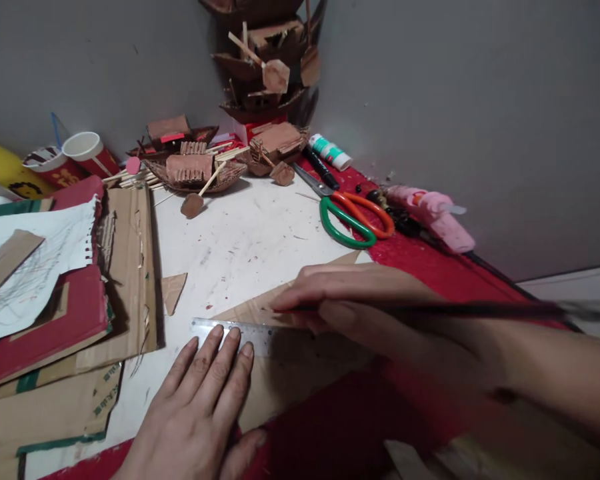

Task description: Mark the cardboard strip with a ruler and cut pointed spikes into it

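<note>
My left hand (205,400) lies flat with fingers stretched out, its fingertips pressing on a clear ruler (260,337). Under the ruler is a piece of brown cardboard (265,393), partly covered by both hands and shadow. My right hand (375,307) is closed around a dark pen (455,310), blurred at its rear end. The pen's tip points left, just above the ruler's upper edge, over the cardboard. A small cardboard scrap (174,292) lies left of the ruler.
Stacked cardboard (130,267) and a torn paper sheet (55,260) are at left. Several cardboard boats (190,170) stand at the back, beside paper cups (90,152). Scissors (353,220), a glue stick (331,152), a black marker (321,168) and a pink glue gun (433,213) lie right.
</note>
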Demonstrator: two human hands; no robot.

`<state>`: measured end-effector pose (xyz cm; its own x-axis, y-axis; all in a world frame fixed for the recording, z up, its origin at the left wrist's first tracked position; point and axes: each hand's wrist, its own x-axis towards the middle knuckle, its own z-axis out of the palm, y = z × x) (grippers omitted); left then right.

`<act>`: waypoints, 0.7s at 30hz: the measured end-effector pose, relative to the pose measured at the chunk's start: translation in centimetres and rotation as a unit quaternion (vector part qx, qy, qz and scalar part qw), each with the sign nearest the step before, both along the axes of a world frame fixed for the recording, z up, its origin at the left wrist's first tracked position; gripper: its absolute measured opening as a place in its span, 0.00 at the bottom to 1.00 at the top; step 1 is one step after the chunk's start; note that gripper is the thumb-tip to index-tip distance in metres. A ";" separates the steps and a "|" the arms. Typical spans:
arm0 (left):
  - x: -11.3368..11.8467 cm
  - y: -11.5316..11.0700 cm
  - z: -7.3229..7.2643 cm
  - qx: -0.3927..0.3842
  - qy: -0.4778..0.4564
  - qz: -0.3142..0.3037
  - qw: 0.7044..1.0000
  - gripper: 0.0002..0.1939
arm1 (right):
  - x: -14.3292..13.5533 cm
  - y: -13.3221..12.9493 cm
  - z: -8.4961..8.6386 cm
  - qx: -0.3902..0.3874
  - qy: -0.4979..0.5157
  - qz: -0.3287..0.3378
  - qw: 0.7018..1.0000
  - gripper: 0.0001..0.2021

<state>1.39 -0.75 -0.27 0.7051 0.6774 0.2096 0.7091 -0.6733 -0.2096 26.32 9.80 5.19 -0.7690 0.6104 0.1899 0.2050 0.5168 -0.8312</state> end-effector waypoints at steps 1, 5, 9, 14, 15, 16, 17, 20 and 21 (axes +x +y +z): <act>0.0 0.0 0.0 0.003 0.001 -0.002 1.000 0.34 | -0.4 0.1 -0.1 -0.054 0.013 -0.012 0.998 0.17; 0.1 0.1 0.0 0.005 0.000 -0.005 1.000 0.33 | -1.0 0.4 -1.2 -0.243 0.021 -0.089 0.966 0.20; 0.2 0.1 0.0 -0.003 -0.008 -0.002 1.000 0.32 | -1.0 0.7 -2.3 -0.280 0.040 -0.120 0.952 0.20; 0.0 0.1 -0.2 -0.015 -0.009 0.002 1.000 0.34 | -0.9 0.8 -2.9 -0.284 0.070 -0.114 0.949 0.18; -0.1 0.1 -0.3 -0.018 -0.008 0.002 1.000 0.35 | -0.9 0.8 -2.9 -0.280 0.071 -0.106 0.951 0.18; -0.1 0.0 -0.3 -0.020 -0.008 0.002 1.000 0.35 | -0.9 0.8 -3.0 -0.275 0.071 -0.096 0.954 0.18; -0.2 0.0 -0.3 -0.022 -0.008 0.002 1.000 0.36 | -0.9 0.7 -3.0 -0.270 0.070 -0.087 0.956 0.17; -0.2 0.0 -0.3 -0.019 -0.013 -0.002 1.000 0.36 | -1.0 0.7 -3.2 -0.263 0.061 -0.070 0.960 0.16; -0.2 0.0 -0.3 -0.018 -0.014 -0.001 1.000 0.36 | -1.2 0.7 -3.2 -0.267 0.055 -0.068 0.960 0.16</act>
